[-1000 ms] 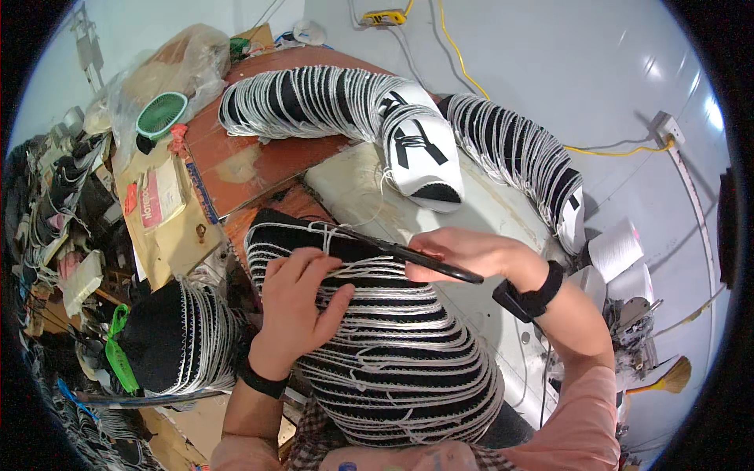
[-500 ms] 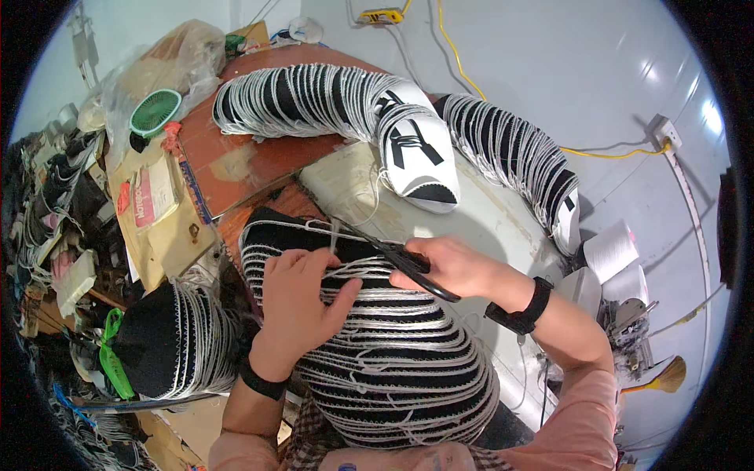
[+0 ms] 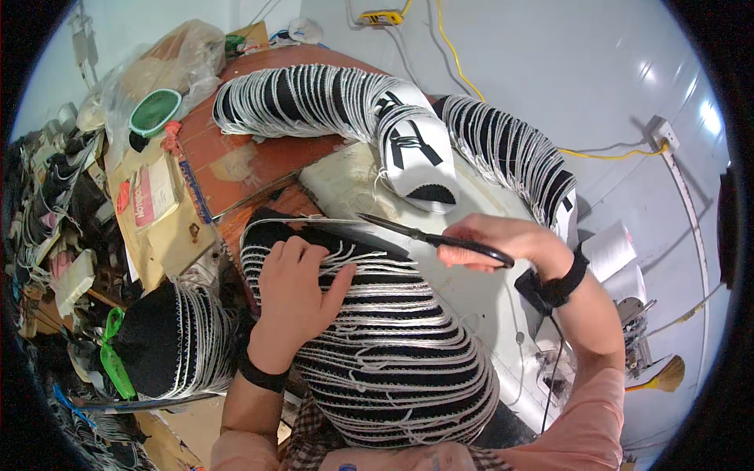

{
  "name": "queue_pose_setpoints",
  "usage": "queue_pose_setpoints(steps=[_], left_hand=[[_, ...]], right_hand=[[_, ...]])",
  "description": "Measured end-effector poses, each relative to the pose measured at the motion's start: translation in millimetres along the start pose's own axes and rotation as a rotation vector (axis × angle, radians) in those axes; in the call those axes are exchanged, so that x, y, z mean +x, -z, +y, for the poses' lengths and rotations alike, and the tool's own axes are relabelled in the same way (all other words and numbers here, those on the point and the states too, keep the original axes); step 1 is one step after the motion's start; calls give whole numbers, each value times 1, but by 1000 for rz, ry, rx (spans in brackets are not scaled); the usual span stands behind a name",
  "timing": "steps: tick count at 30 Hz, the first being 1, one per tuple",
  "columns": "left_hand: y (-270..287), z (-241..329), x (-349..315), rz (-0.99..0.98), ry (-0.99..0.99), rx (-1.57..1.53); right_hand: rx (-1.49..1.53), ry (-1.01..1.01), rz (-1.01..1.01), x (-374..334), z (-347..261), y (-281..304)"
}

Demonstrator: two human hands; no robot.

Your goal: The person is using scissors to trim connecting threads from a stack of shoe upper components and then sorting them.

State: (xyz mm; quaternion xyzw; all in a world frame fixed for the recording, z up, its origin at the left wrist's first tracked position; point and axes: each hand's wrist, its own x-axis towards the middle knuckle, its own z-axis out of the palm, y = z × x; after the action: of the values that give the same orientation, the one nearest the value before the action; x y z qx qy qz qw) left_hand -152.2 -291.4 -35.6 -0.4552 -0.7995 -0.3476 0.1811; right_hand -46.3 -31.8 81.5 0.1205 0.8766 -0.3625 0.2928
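A long curved stack of black fabric pieces point(image 3: 377, 345) edged with white cord lies before me, reaching from the worktable to my lap. My left hand point(image 3: 294, 294) rests on its upper left part, thumb spread from the fingers and fingertips bent over the cords. Several white cord ends point(image 3: 375, 253) stick out loose near those fingers. My right hand point(image 3: 491, 242) grips black-handled scissors point(image 3: 393, 228), held just right of the stack with the blades pointing left, above the black top piece. Whether the blades touch it I cannot tell.
Two more corded stacks, one on the left point(image 3: 298, 98) ending in a white shoe upper point(image 3: 424, 169) and one on the right point(image 3: 503, 145), lie on the table. Another bundle point(image 3: 157, 341) tied with green sits left. Thread cones point(image 3: 609, 251) stand right, near a yellow cable point(image 3: 613, 155).
My right hand has moved right and slightly up with the scissors, away from the cords. Cords near the top now end loose at the right. My left hand has barely shifted.
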Motion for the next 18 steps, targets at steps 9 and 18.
queue_pose_setpoints(steps=[9,18], left_hand=[[3,-8,11,-7,134,-42],[-3,-5,10,55,-51,-24]], right_hand=[[-87,1,-24,15,-2,13],[-97,213,-95,124,11,-13]])
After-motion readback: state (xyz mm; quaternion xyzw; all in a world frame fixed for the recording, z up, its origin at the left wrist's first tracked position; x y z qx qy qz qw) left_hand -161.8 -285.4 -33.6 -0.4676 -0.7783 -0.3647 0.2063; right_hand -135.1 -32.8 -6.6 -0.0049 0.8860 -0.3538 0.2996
